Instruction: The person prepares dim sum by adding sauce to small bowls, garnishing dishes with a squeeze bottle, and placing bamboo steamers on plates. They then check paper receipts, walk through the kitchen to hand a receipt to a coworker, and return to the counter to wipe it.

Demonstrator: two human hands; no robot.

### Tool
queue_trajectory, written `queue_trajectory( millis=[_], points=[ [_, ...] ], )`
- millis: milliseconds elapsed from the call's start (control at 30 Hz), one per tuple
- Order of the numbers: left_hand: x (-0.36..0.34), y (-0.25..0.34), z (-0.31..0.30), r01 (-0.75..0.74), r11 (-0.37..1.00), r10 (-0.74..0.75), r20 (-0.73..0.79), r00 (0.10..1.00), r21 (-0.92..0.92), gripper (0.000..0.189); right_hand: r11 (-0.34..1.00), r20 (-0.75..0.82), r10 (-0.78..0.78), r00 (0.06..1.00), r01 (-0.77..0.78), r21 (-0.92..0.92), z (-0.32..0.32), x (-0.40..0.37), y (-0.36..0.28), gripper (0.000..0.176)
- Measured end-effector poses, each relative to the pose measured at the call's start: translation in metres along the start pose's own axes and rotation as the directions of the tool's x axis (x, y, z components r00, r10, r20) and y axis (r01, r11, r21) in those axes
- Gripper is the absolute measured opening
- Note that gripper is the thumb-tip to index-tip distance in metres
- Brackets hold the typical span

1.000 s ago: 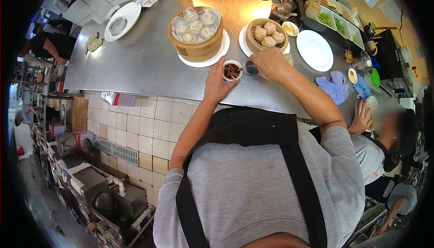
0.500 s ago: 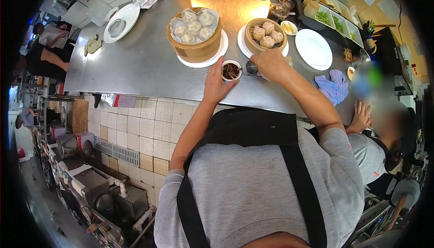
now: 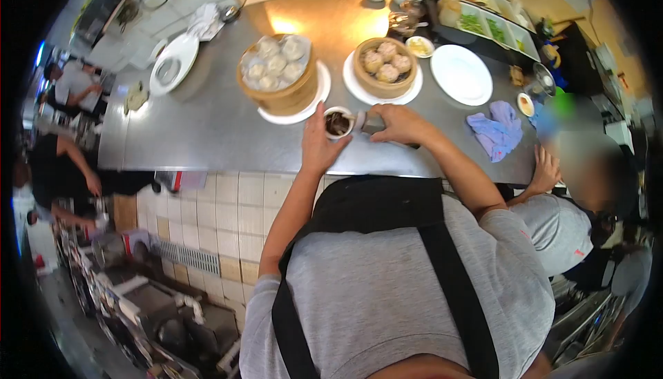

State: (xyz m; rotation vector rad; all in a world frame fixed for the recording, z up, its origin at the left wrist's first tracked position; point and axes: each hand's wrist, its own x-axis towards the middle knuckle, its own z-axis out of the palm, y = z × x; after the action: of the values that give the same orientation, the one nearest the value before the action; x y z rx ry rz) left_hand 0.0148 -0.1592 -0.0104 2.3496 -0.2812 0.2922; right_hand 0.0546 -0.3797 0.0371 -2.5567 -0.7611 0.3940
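My left hand curls round a small white cup of dark sauce with thin shreds in it, resting on the steel counter. Just right of it, my right hand grips a small see-through pourer, tilted on its side with its mouth at the cup's rim. Its exact kind is partly hidden by my fingers. Beyond my left hand, a bamboo steamer of pale buns stands on a white plate. Behind my right hand, a smaller bamboo steamer holds several open-topped dumplings.
An oval white plate and a crumpled blue cloth lie to the right. Condiment trays line the back right. A co-worker's hand rests at the right edge. White plates lie at the left; people stand beyond.
My view has shifted, so the counter items appear lower and further left. My right hand has turned, showing its thumb and forefinger on the pourer. My left hand stays round the cup.
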Motion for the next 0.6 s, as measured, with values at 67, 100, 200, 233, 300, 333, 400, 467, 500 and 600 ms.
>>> queue_trajectory(
  millis=[67, 100, 200, 233, 300, 333, 400, 467, 500, 600],
  points=[
    [0.001, 0.004, 0.0, 0.001, 1.0, -0.001, 0.011, 1.0, -0.029, 0.096, 0.991, -0.011, 0.017, 1.0, -0.015, 0.133, -0.002, -0.002, 0.004, 0.056],
    [0.002, 0.008, 0.0, 0.023, 0.999, -0.023, 0.004, 1.0, -0.04, 0.095, 0.976, 0.005, 0.052, 0.999, -0.052, 0.213, -0.007, -0.005, 0.001, 0.058],
    [0.001, 0.01, 0.001, -0.003, 0.999, 0.002, -0.019, 1.0, -0.045, 0.095, 0.907, -0.111, 0.018, 0.994, 0.03, 0.421, -0.035, -0.022, -0.006, 0.063],
    [0.002, 0.011, 0.001, -0.005, 1.0, 0.005, -0.013, 1.0, -0.018, 0.096, 0.864, -0.158, 0.012, 0.987, 0.07, 0.499, -0.042, -0.027, -0.004, 0.065],
    [0.003, 0.012, 0.003, -0.007, 1.0, 0.007, 0.003, 1.0, -0.015, 0.097, 0.802, -0.284, 0.052, 0.957, 0.13, 0.584, -0.065, -0.039, 0.008, 0.068],
    [0.003, 0.015, 0.001, 0.004, 1.0, -0.004, 0.01, 1.0, -0.017, 0.098, 0.788, -0.356, 0.094, 0.93, 0.149, 0.597, -0.081, -0.044, 0.017, 0.069],
    [0.003, 0.019, 0.0, 0.029, 0.999, -0.028, 0.008, 1.0, -0.019, 0.099, 0.792, -0.465, 0.208, 0.861, 0.132, 0.597, -0.113, -0.05, 0.05, 0.072],
    [0.004, 0.019, 0.002, 0.033, 0.999, -0.033, 0.0, 0.999, -0.028, 0.099, 0.826, -0.62, 0.267, 0.738, 0.156, 0.542, -0.163, -0.065, 0.086, 0.075],
    [0.005, 0.019, 0.003, 0.038, 0.999, -0.038, -0.005, 0.999, -0.033, 0.1, 0.867, -0.677, 0.278, 0.681, 0.126, 0.482, -0.191, -0.073, 0.107, 0.071],
    [0.005, 0.02, 0.004, 0.061, 0.993, -0.064, -0.027, 0.998, -0.097, 0.097, 0.965, -0.873, 0.262, 0.411, -0.101, 0.241, -0.251, -0.083, 0.175, 0.063]
  ],
)
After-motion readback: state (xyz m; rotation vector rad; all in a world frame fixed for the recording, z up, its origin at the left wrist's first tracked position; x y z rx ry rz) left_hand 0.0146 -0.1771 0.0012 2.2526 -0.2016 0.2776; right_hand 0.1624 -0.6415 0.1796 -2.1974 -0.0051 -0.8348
